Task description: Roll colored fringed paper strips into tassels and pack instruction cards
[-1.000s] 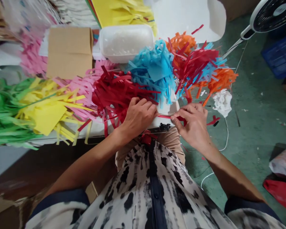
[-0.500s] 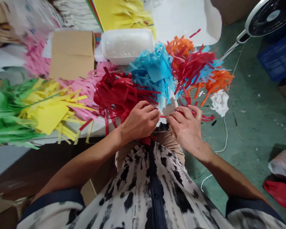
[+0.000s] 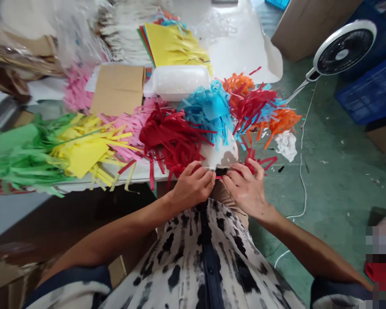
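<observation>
My left hand (image 3: 193, 184) is closed in a pinch at the table's front edge, just below a heap of dark red fringed tissue paper (image 3: 172, 137). My right hand (image 3: 246, 189) faces it, fingers bent and pinched. A narrow red paper strip (image 3: 219, 177) spans the small gap between the two hands, its ends hidden in the fingers. Loose red paper strips (image 3: 252, 155) stick out past my right fingertips. Right behind the gap, a small black object (image 3: 221, 171) sits at the table edge; its kind is unclear.
Blue fringed paper (image 3: 209, 107), orange bunches (image 3: 284, 122), yellow (image 3: 86, 156) and green ones (image 3: 22, 150) cover the table. Behind stand a white foam box (image 3: 182, 81) and brown cardboard (image 3: 119, 90). A fan (image 3: 344, 53) rises at the right; a white cable (image 3: 304, 184) crosses the floor.
The head view has tilted up, so more of the table's far side shows. Both hands appear lower in the picture, still close together with the red strip between them.
</observation>
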A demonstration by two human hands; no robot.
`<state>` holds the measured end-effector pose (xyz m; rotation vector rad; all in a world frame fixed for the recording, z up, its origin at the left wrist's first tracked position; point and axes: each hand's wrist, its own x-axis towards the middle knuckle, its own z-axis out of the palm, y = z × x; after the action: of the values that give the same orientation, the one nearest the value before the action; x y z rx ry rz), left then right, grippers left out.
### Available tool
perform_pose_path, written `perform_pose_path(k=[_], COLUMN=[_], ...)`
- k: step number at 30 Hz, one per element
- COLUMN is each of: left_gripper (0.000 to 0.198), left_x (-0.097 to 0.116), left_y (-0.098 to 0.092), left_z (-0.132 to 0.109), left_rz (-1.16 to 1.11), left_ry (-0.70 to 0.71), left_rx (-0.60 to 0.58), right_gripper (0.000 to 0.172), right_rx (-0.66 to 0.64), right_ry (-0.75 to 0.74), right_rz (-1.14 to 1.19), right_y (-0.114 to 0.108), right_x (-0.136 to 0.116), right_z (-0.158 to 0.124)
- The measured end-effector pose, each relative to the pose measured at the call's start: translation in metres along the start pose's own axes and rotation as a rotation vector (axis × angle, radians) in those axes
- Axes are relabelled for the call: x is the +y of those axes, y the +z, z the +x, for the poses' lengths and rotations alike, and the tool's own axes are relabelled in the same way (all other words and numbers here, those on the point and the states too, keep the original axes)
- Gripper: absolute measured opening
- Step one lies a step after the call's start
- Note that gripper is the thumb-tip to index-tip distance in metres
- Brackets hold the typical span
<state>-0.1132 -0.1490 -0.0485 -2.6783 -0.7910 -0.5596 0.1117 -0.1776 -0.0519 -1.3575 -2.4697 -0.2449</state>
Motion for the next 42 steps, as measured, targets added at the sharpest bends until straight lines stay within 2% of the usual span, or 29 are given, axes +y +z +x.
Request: perform_pose_path(k=[4,7,9,12,15,18,21,22,24,26,27,31,33,35,38,41,42], left_gripper=[0.016,0.017,0.025,0.037,0.032,0.031,0.035,0.034,0.03,0.026,0.025,0.027,0.027,0.026,0.023,0.02,0.019], left_x=[0.003,0.0,-0.006,-0.019,-0.028,-0.028,-0.025,-0.025,-0.026,-0.029,-0.031,-0.039,-0.041,-0.04,-0.037,-0.035,-0.035], left_y=[-0.01,-0.028,-0.042,-0.06,-0.07,-0.071,-0.066,-0.064,-0.062,-0.06,-0.059,-0.06,-0.061,-0.063,-0.066,-0.066,-0.066], left_z=[0.006,0.018,0.028,0.038,0.039,0.038,0.04,0.041,0.044,0.045,0.045,0.039,0.036,0.032,0.025,0.016,0.011], left_rz=[-0.065,-0.268,-0.616,-1.314,-1.845,-2.088,-2.083,-2.034,-1.89,-1.765,-1.737,-1.753,-1.721,-1.662,-1.606,-1.61,-1.616], left_ry=[-0.072,-0.312,-0.556,-0.856,-1.001,-1.068,-1.118,-1.118,-1.086,-1.047,-1.043,-1.098,-1.106,-1.091,-1.095,-1.146,-1.167], left_rx=[0.013,0.006,-0.004,-0.079,-0.134,-0.128,-0.077,-0.022,0.14,0.272,0.303,0.306,0.342,0.375,0.412,0.503,0.54], right_gripper=[0.03,0.028,0.025,0.028,0.027,0.026,0.011,0.006,0.01,0.012,0.011,0.01,0.012,0.008,0.006,0.009,0.009], right_rx=[0.037,0.193,0.314,0.449,0.594,0.655,0.572,0.518,0.41,0.347,0.337,0.283,0.205,0.179,0.268,0.376,0.368], right_ry=[-0.001,-0.048,-0.088,-0.115,-0.155,-0.132,0.056,0.144,0.305,0.408,0.427,0.364,0.331,0.305,0.247,0.149,0.099], right_rz=[0.029,0.032,0.002,-0.049,-0.085,0.0,0.395,0.589,0.965,1.203,1.263,1.339,1.323,1.264,1.179,1.156,1.153], right_y=[-0.011,-0.028,-0.04,-0.055,-0.064,-0.065,-0.058,-0.054,-0.045,-0.037,-0.034,-0.035,-0.038,-0.041,-0.04,-0.038,-0.037], right_x=[-0.001,0.006,0.012,0.019,0.018,0.01,-0.001,-0.004,-0.009,-0.012,-0.013,-0.012,-0.013,-0.016,-0.026,-0.037,-0.039], right_z=[0.007,0.019,0.03,0.044,0.055,0.063,0.072,0.075,0.083,0.091,0.095,0.109,0.113,0.116,0.119,0.125,0.13])
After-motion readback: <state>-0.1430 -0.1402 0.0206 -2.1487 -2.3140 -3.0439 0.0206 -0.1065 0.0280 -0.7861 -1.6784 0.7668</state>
